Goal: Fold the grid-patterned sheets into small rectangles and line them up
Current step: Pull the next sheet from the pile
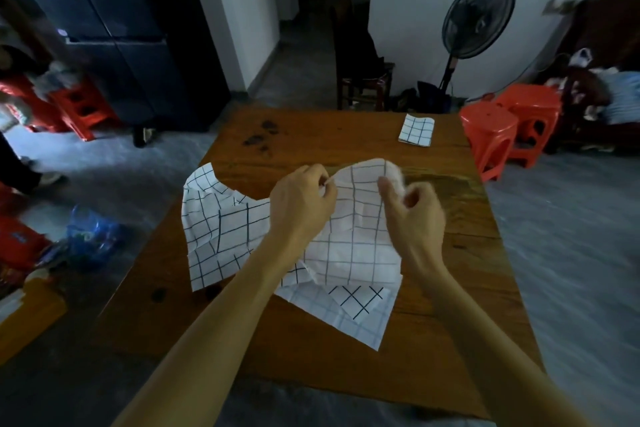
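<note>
A person's 2 bare forearms reach over a brown wooden worktop, seen from a head-worn camera looking down. The left hand pinches the top edge of a raised grid-patterned sheet between curled fingers and thumb. The right hand grips the same sheet's upper right corner, its fingers curled in; that corner is blurred. The raised sheet is white with dark grid lines, lifted and bowed between the hands, its lower edge draped on the worktop. A second crumpled sheet lies to the left, partly hanging over the worktop's left edge. A third flat sheet lies under the raised one, nearer the person. At the far right of the worktop, well apart from the rest, sits 1 folded rectangle of the same grid pattern. Beyond the worktop stand 2 red plastic stools, a standing fan and a dark wooden chair.
</note>
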`<act>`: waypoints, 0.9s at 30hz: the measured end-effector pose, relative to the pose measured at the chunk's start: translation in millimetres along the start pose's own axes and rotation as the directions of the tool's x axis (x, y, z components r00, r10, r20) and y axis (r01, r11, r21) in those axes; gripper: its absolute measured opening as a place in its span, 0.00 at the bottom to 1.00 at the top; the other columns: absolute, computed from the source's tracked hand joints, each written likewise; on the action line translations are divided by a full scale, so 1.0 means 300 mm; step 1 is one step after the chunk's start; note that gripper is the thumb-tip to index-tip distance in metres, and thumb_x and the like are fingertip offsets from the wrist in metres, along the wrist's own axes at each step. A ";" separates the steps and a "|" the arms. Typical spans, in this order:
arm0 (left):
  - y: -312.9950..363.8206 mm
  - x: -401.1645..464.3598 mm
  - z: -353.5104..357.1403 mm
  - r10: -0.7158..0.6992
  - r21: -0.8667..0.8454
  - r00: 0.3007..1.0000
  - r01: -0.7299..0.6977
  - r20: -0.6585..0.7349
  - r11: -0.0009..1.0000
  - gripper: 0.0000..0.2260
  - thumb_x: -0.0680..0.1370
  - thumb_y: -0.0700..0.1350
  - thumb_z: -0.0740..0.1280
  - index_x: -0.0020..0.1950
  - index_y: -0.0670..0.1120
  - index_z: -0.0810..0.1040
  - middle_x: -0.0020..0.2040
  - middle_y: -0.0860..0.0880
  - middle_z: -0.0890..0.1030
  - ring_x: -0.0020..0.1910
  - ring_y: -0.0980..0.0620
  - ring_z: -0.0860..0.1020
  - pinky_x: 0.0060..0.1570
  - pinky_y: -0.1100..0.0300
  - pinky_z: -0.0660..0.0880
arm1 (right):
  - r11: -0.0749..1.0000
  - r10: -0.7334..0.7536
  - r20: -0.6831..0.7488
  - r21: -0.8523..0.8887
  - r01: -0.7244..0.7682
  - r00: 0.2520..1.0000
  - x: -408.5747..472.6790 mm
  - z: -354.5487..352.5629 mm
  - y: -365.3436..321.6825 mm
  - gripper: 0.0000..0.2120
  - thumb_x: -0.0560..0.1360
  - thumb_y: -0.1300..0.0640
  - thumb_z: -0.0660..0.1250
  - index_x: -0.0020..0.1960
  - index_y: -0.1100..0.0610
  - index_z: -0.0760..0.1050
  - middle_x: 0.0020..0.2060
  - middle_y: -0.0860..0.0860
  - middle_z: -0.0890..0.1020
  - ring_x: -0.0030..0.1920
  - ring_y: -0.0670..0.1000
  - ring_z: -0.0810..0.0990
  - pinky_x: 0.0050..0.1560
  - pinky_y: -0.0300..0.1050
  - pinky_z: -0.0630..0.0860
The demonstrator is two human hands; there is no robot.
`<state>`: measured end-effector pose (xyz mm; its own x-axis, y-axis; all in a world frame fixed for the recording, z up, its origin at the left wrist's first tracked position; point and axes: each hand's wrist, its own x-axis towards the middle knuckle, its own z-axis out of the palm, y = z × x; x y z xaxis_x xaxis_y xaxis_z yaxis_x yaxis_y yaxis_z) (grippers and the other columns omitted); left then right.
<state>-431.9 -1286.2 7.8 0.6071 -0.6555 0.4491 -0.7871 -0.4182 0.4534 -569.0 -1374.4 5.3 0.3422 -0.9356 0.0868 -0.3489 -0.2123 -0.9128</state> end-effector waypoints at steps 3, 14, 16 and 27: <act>0.040 0.027 0.018 0.011 0.043 0.999 -0.013 0.032 0.999 0.06 0.78 0.48 0.65 0.43 0.48 0.76 0.35 0.53 0.78 0.33 0.55 0.76 0.33 0.57 0.76 | 0.989 0.058 0.073 0.135 -0.068 0.996 -0.065 0.027 -0.029 0.20 0.75 0.38 0.65 0.36 0.53 0.69 0.31 0.48 0.72 0.32 0.45 0.70 0.37 0.41 0.69; 0.097 -0.025 0.071 0.205 0.084 0.977 -0.208 0.052 0.974 0.06 0.76 0.47 0.70 0.42 0.45 0.80 0.34 0.49 0.81 0.28 0.54 0.77 0.31 0.64 0.71 | 0.588 0.508 0.377 0.505 -0.632 0.775 -0.042 0.089 -0.138 0.18 0.74 0.41 0.69 0.57 0.52 0.76 0.50 0.50 0.82 0.52 0.50 0.79 0.58 0.51 0.76; 0.107 -0.033 0.067 0.247 0.076 0.959 -0.259 0.135 0.963 0.06 0.78 0.47 0.66 0.46 0.45 0.80 0.39 0.49 0.81 0.32 0.52 0.78 0.34 0.61 0.75 | 0.552 0.556 0.278 0.582 -0.598 0.784 -0.024 0.091 -0.136 0.08 0.77 0.51 0.68 0.52 0.54 0.76 0.40 0.50 0.81 0.39 0.46 0.79 0.45 0.42 0.77; 0.183 0.197 -0.092 0.310 -0.261 0.901 -0.235 0.304 0.936 0.20 0.79 0.42 0.62 0.71 0.53 0.67 0.63 0.52 0.73 0.57 0.61 0.70 0.49 0.73 0.67 | 0.953 -0.288 -0.035 0.085 0.290 0.957 0.140 -0.096 -0.116 0.08 0.78 0.68 0.58 0.47 0.59 0.73 0.36 0.47 0.75 0.34 0.39 0.75 0.33 0.32 0.72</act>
<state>-436.4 -1330.5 80.4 0.2694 -0.9112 0.3117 -0.8508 -0.0736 0.5204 -567.7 -1414.6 52.2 0.3979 -0.8438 0.3601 -0.1593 -0.4501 -0.8787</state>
